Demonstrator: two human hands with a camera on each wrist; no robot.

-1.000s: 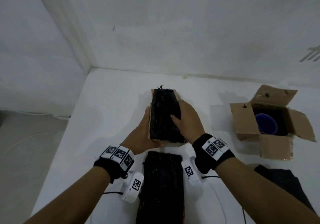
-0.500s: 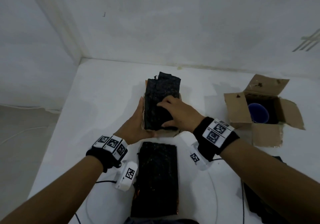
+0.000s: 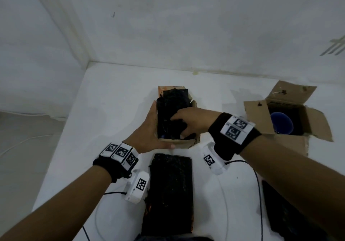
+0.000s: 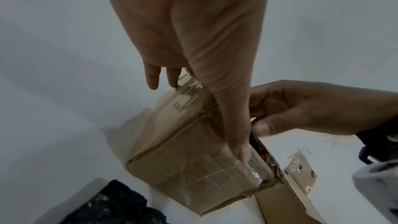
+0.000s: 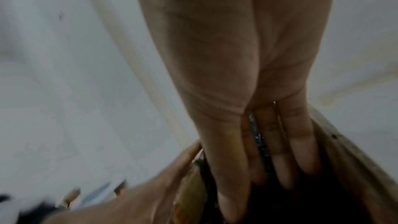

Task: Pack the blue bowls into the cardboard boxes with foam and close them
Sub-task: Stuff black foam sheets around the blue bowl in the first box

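Note:
A cardboard box stands mid-table with black foam filling it. My left hand lies flat against the box's left wall, fingers straight and thumb along the near edge. My right hand reaches in from the right, and its fingers push down on the foam inside. A sliver of blue shows at the box's near left corner. A second box stands open at the right, holding a blue bowl.
A long slab of black foam lies on the white table just in front of the box. Another dark foam piece lies at the right front. Thin cables run across the table. White walls close off the back and left.
The foam that stood up out of the box now sits lower in it. My right hand has moved from the foam's right side to on top of it and into the box.

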